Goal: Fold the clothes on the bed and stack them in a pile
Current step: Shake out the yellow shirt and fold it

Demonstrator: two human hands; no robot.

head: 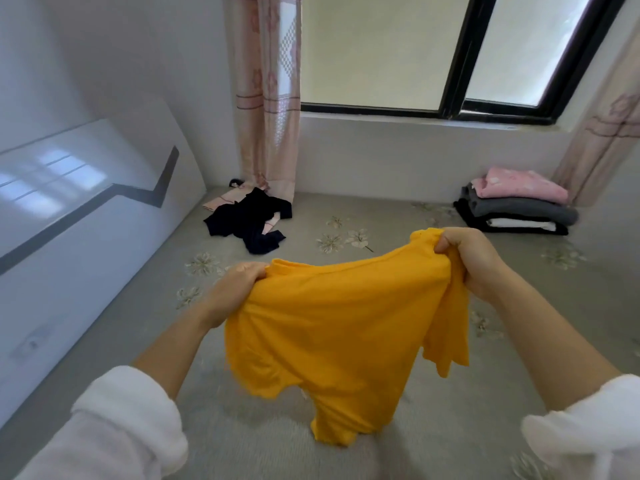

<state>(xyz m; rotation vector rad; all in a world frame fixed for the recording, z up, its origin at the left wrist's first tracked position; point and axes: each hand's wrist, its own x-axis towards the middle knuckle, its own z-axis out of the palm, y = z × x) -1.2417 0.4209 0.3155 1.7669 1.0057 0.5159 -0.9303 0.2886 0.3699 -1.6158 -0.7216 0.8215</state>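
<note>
A yellow shirt [332,327] hangs in the air above the bed [398,209], spread between both hands. My left hand [233,292] grips its left top edge and my right hand [474,261] bunches its right top edge. The shirt's lower part droops toward the sheet. At the far right of the bed stands a pile of folded clothes [516,209]: pink on top, then grey, white and black. Far left lies a crumpled black garment [247,220] over a pale pink one [221,199].
The white headboard [86,209] runs along the left side. A wall with a dark-framed window [450,64] backs the bed, with pink curtains [266,98] hanging at both ends. The grey sheet has a flower print.
</note>
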